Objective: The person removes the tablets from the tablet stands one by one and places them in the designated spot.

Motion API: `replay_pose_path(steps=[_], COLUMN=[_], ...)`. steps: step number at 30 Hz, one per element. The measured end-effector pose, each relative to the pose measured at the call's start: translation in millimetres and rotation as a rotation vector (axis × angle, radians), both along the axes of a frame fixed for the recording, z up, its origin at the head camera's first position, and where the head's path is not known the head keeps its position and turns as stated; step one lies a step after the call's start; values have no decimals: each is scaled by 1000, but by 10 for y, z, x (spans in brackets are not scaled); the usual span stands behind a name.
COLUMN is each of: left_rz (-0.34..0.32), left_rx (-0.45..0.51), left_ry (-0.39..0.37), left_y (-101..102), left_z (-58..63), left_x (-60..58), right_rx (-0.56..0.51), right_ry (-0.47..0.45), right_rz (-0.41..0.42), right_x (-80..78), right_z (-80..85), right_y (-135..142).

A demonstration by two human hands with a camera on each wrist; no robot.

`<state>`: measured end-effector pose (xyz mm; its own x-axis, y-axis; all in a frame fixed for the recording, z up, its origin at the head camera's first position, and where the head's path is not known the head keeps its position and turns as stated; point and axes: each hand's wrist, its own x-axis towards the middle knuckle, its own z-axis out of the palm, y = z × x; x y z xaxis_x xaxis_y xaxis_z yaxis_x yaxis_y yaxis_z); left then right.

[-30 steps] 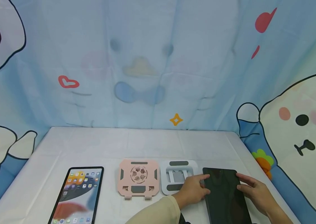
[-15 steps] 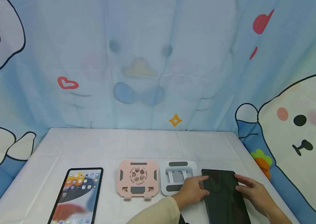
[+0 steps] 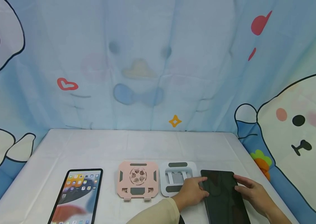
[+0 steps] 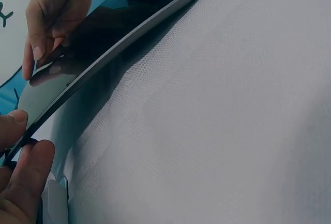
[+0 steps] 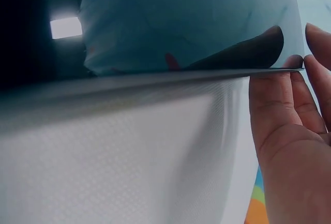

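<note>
A black tablet point(image 3: 222, 196) with a dark glossy screen lies between my two hands at the right of the table. My left hand point(image 3: 191, 193) pinches its left edge; in the left wrist view the thumb point(image 4: 13, 125) is above the edge and fingers point(image 4: 36, 169) are below. Along the right edge, my right hand point(image 3: 254, 193) holds the tablet, with fingers point(image 5: 274, 97) under it in the right wrist view. A gap and a shadow show under the tablet, which is raised off the cloth along at least part of its length. Its near end is cut off in the head view.
A white cloth covers the table point(image 3: 90, 146). Left of the hands lie a pale blue folding stand point(image 3: 164, 189), a pink folding stand point(image 3: 137, 172) and another tablet point(image 3: 76, 199) with a lit home screen. A printed curtain point(image 3: 141, 115) hangs behind.
The whole head view has shifted slightly, everything drifting a little down and left. Both hands keep the same hold on the black tablet.
</note>
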<state>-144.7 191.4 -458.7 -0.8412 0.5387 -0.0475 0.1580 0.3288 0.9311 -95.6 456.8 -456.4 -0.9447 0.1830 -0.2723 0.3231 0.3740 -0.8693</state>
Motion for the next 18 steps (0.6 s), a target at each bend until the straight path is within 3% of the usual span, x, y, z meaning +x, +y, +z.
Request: replay_pose_path(steps=[18], left_rz=[-35], left_rx=[17], left_ry=[27], left_y=[-47], left_z=[-23], left_x=[8], right_rx=[67], right_ry=[-22], right_rz=[23], right_x=[-10], right_z=[17], right_y=[17])
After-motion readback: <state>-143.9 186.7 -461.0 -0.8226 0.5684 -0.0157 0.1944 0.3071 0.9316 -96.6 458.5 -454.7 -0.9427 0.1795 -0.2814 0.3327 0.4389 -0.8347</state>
